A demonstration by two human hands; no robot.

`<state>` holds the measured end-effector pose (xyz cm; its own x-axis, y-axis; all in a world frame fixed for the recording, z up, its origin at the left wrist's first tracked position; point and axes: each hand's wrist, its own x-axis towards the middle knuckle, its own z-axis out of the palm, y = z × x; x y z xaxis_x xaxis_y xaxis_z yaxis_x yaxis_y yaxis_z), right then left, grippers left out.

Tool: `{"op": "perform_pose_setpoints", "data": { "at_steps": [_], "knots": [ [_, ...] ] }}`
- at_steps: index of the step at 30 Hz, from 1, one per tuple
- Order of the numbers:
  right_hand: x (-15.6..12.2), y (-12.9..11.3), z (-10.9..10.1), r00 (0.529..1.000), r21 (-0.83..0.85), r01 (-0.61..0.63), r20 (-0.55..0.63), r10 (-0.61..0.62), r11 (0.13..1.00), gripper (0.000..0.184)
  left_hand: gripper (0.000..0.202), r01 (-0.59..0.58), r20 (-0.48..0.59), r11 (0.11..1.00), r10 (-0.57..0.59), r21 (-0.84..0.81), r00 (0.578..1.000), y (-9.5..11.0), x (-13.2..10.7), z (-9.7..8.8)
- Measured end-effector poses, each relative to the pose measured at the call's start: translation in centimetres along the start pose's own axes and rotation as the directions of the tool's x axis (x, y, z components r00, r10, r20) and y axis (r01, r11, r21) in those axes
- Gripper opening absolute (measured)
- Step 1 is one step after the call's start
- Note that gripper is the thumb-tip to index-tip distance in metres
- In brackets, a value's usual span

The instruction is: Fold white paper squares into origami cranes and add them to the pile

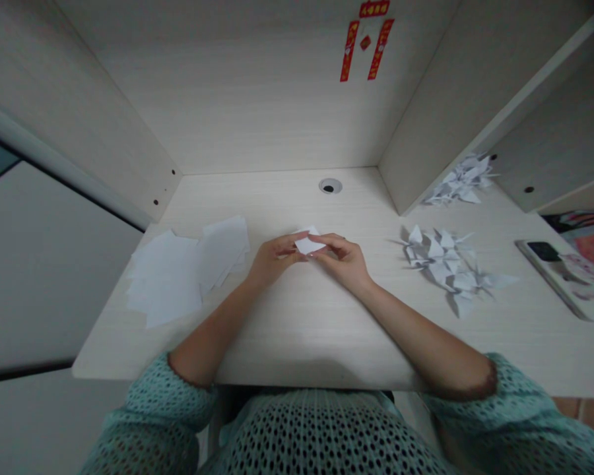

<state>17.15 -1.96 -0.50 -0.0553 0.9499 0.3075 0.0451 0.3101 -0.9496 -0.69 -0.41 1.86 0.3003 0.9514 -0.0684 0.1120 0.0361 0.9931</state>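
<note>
A small folded piece of white paper (309,243) is held above the middle of the light wooden desk (297,330). My left hand (272,258) pinches its left side, fingers closed on it. My right hand (342,258) grips its right side, fingers curled over the paper's edge. Both forearms reach in from the bottom, in teal knitted sleeves.
Loose white paper sheets (188,267) are spread on the left of the desk. Several folded paper cranes (448,260) lie to the right, and more of these cranes (460,181) sit further back. A phone (557,270) rests at far right. A cable hole (330,186) is at the back.
</note>
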Motion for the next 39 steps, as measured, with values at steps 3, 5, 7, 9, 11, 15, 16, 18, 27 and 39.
{"op": "perform_pose_setpoints", "data": {
  "at_steps": [3, 5, 7, 9, 11, 15, 16, 18, 27, 39],
  "knots": [
    [-0.1, -0.1, 0.0, 1.0, -0.024, 0.008, -0.001, -0.008, 1.0, 0.027, 0.05, 0.002, -0.03, 1.0, -0.002, -0.003, 1.0, 0.1, -0.2, 0.3],
    [-0.1, -0.2, 0.1, 1.0, -0.028, 0.014, -0.005, -0.014, 1.0, 0.026, 0.047, 0.007, -0.053, 1.0, -0.007, -0.003, 0.999, 0.2, -0.3, 0.5],
    [-0.1, -0.2, 0.1, 1.0, -0.02, 0.019, -0.005, -0.019, 1.0, 0.025, 0.047, 0.011, -0.07, 1.0, -0.012, -0.009, 0.998, 0.2, -0.4, 0.6],
    [0.0, -0.3, 0.1, 1.0, -0.011, 0.018, -0.002, -0.018, 1.0, 0.025, 0.049, 0.016, -0.073, 1.0, -0.018, -0.026, 0.997, 0.2, -0.4, 0.7],
    [-0.1, -0.3, 0.0, 1.0, -0.011, 0.013, 0.005, -0.013, 1.0, 0.026, 0.05, 0.024, -0.07, 0.998, -0.028, -0.051, 0.997, 0.3, -0.5, 0.7],
    [-0.1, -0.1, 0.0, 1.0, -0.001, 0.005, 0.007, -0.005, 1.0, 0.026, 0.053, 0.038, -0.063, 0.997, -0.042, -0.069, 0.997, 0.4, -0.5, 0.8],
    [-0.1, 0.0, 0.0, 1.0, 0.005, 0.001, 0.006, -0.001, 1.0, 0.026, 0.054, 0.042, -0.06, 0.997, -0.046, -0.058, 0.997, 0.4, -0.5, 0.8],
    [-0.1, 0.1, 0.0, 1.0, 0.024, -0.015, 0.004, 0.015, 1.0, 0.026, 0.053, 0.037, -0.07, 0.999, -0.038, -0.016, 0.997, 0.4, -0.5, 0.8],
    [0.0, -0.2, 0.0, 0.997, 0.071, -0.072, -0.009, 0.073, 0.995, 0.027, 0.046, -0.095, -0.179, 0.981, 0.126, 0.169, 0.976, 0.1, -0.7, 0.9],
    [-0.4, -0.7, 0.1, 0.996, 0.046, -0.035, -0.084, 0.039, 0.998, 0.014, 0.022, -0.124, -0.238, 0.98, 0.159, 0.153, 0.958, 0.3, -1.3, 1.4]
  ]
}}
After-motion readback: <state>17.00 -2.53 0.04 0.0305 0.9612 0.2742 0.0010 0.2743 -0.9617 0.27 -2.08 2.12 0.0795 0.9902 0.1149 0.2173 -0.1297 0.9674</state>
